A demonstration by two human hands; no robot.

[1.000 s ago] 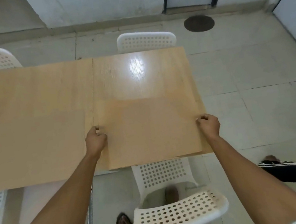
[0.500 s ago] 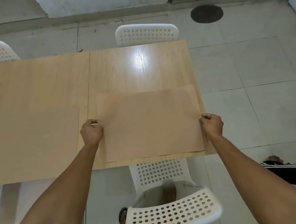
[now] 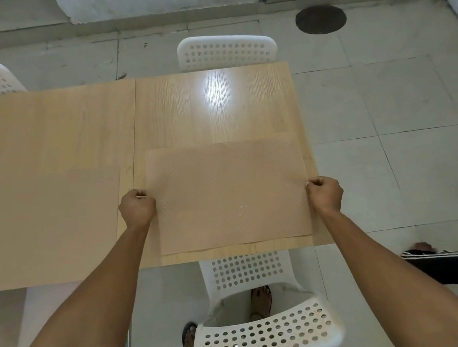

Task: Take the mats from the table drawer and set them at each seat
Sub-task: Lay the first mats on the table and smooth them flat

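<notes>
Hands, left (image 3: 137, 208) and right (image 3: 325, 193), pinch mat (image 3: 229, 193) edges on table (image 3: 213, 111).

Mat (image 3: 229, 193) now flat on table (image 3: 213, 111), edges clear, nearer front edge.

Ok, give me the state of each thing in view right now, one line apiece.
Right mat: flat on the table, pinched at both side edges.
Left mat: flat on the table, untouched.
Left hand: closed on the right mat's left edge.
Right hand: closed on its right edge.
Table: far half bare.
Near chair: pulled out, empty.
Far chair: pushed in, empty.
</notes>
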